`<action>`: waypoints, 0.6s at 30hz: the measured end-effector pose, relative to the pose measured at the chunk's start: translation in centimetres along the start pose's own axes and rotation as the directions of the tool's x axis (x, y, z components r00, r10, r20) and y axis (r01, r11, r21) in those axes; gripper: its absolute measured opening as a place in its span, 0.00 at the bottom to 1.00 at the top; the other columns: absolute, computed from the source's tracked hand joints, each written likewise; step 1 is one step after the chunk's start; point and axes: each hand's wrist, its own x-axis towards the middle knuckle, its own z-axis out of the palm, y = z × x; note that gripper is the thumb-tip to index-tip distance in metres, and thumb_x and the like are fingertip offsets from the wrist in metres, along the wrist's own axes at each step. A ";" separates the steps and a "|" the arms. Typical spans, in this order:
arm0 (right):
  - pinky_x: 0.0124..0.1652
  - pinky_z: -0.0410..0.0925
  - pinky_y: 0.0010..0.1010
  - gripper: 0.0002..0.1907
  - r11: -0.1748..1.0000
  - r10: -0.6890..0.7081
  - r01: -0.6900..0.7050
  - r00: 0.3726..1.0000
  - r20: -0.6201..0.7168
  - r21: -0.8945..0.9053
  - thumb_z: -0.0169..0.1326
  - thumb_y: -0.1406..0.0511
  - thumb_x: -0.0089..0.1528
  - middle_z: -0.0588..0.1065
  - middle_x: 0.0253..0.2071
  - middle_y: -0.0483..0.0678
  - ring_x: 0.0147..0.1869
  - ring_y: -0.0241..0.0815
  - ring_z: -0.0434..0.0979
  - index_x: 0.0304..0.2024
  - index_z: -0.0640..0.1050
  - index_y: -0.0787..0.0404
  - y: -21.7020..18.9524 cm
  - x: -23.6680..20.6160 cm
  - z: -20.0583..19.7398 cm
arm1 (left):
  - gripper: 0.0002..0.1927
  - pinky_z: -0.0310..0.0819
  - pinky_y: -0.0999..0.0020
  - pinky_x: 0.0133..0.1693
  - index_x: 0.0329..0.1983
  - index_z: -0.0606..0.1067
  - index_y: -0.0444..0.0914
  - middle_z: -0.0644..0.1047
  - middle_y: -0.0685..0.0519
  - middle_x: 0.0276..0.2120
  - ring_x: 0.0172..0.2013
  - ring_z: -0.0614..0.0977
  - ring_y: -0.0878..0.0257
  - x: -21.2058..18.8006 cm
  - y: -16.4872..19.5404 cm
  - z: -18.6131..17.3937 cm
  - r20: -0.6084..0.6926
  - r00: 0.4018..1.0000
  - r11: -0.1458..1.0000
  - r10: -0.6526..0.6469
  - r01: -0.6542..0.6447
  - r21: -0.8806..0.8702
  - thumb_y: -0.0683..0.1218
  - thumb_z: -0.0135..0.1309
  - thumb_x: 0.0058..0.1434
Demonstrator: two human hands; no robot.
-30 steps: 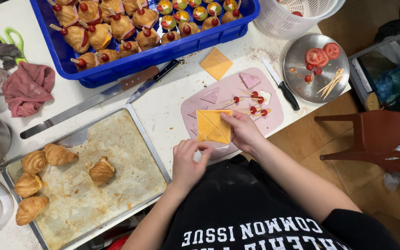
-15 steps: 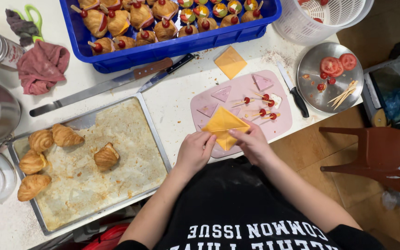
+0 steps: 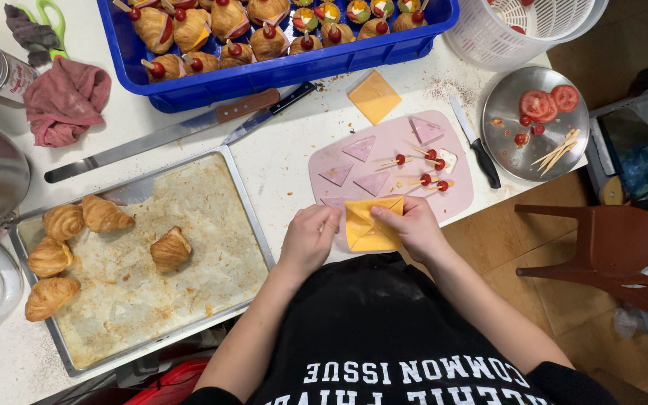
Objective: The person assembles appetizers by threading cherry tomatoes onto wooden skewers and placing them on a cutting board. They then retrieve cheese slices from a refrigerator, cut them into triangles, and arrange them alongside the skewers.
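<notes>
Item: one square cheese slice (image 3: 369, 227), orange-yellow, folded along a diagonal, lying at the near edge of a pink cutting board (image 3: 444, 154), at about 6 o'clock of the board. Left hand (image 3: 310, 238): fingers curled and nearly closed, tips pinching the slice's left edge. Right hand (image 3: 416, 227): fingers bent, thumb and fingertips gripping the slice's right edge and top corner. On the board, toward 12 o'clock from the hands: several pink triangular meat pieces (image 3: 359, 148) and a few toothpick skewers with red cherry tomato halves (image 3: 430, 156). At 1 o'clock of the board, touching its edge: a black-handled small knife (image 3: 476, 144). Further at 2 o'clock: a round metal plate (image 3: 515, 112) holding tomato slices (image 3: 549, 101) and bare toothpicks. At 12 o'clock, just beyond the board: a second flat cheese square (image 3: 373, 97). Beyond that, at the far table edge: a blue plastic crate (image 3: 279, 71) filled with stuffed croissants topped by skewered tomatoes. At 10 o'clock of the hands: a long bread knife with wooden handle (image 3: 166, 137) and a slimmer black-handled knife (image 3: 270, 115) beside it. At 9 o'clock: a metal baking tray (image 3: 151, 300), crumb-strewn, carrying five plain croissants (image 3: 170, 249). Far 10 o'clock: a crumpled pink cloth (image 3: 65, 99). At 1 o'clock, far corner: a white plastic basket (image 3: 504, 37).
</notes>
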 end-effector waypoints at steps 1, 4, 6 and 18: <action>0.42 0.76 0.30 0.11 0.998 0.007 -0.006 1.000 -0.018 0.055 0.59 0.69 0.63 0.82 0.40 0.51 0.41 0.38 0.82 0.45 0.80 0.72 -0.3 -0.1 0.0 | 0.16 0.70 0.66 0.36 0.30 0.75 0.36 0.77 0.51 0.25 0.29 0.78 0.59 -0.1 -0.2 0.2 -0.012 0.993 0.987 -0.116 0.114 -0.110 0.48 0.48 0.72; 0.44 0.77 0.35 0.13 0.978 0.053 -0.048 0.998 -0.019 0.201 0.57 0.68 0.65 0.81 0.44 0.53 0.44 0.41 0.83 0.49 0.78 0.72 -1.0 -0.4 0.3 | 0.19 0.72 0.72 0.35 0.29 0.74 0.35 0.78 0.53 0.24 0.28 0.78 0.65 -0.3 -0.8 1.1 -0.029 0.973 0.921 -0.230 0.209 -0.328 0.49 0.45 0.74; 0.48 0.76 0.38 0.15 0.952 0.097 -0.098 0.995 0.018 0.291 0.55 0.66 0.66 0.80 0.48 0.54 0.48 0.43 0.82 0.52 0.75 0.71 -1.3 -0.6 0.5 | 0.20 0.72 0.73 0.36 0.31 0.74 0.34 0.77 0.55 0.25 0.29 0.76 0.68 -0.3 -1.1 1.8 -0.008 0.964 0.839 -0.266 0.228 -0.495 0.50 0.44 0.75; 0.59 0.70 0.52 0.25 0.638 0.154 -0.374 0.918 0.365 0.673 0.40 0.50 0.72 0.74 0.58 0.52 0.61 0.50 0.76 0.62 0.70 0.58 1.5 -0.7 -0.2 | 0.16 0.55 0.79 0.21 0.38 0.72 0.38 0.65 0.62 0.17 0.17 0.63 0.75 -0.8 1.9 3.2 0.316 0.852 0.405 -0.418 0.486 -0.774 0.53 0.45 0.75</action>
